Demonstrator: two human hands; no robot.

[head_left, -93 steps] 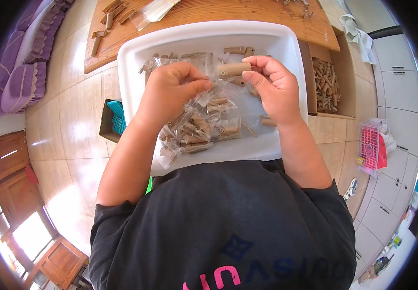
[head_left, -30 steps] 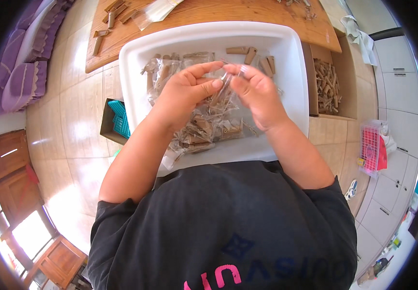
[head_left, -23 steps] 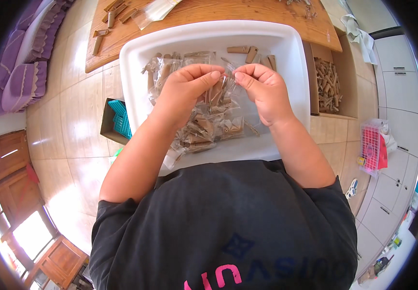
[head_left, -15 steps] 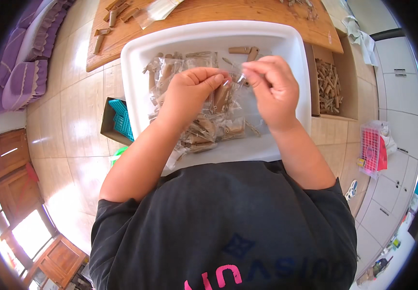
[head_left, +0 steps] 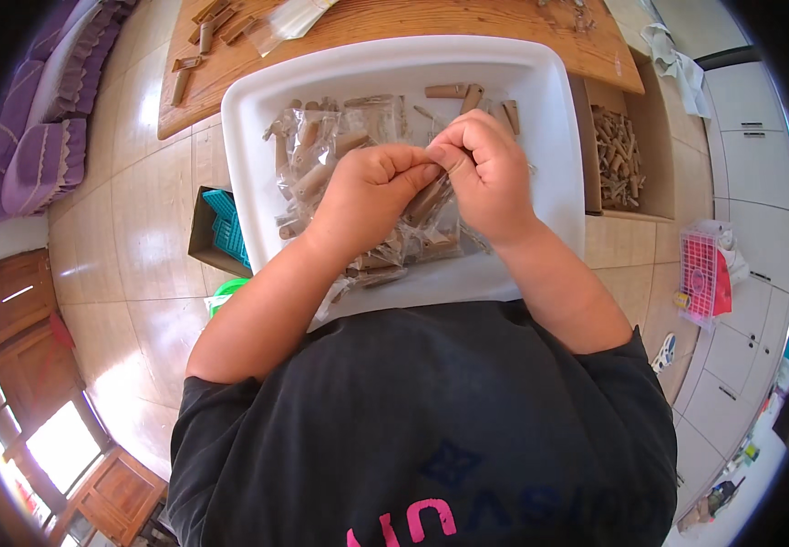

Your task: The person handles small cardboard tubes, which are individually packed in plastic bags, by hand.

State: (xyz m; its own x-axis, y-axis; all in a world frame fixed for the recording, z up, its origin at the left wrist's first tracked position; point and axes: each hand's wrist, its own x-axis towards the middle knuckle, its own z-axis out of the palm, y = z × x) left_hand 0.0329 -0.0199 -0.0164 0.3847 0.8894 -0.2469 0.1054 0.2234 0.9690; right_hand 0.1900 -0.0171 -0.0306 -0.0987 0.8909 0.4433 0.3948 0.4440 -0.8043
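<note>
Over a white plastic tub, both of my hands meet, thumbs and fingers pinched at the top of a small clear plastic bag. A brown piece shows through the bag's film below my fingers. My left hand is closed on the bag from the left. My right hand closes on its upper edge, fingertips against those of the left; the exact grip is hidden. Beneath lie several clear bags with brown parts. Some brown tube-shaped pieces rest near the tub's far wall.
A wooden table stands beyond the tub, with brown parts and clear plastic sleeves on it. On the right is a cardboard box of brown pieces. Teal baskets sit in a dark box at left; a pink basket stands right.
My right hand has moved left and slightly down, from apart to touching my left hand at the bag's top. My left hand has shifted slightly right.
</note>
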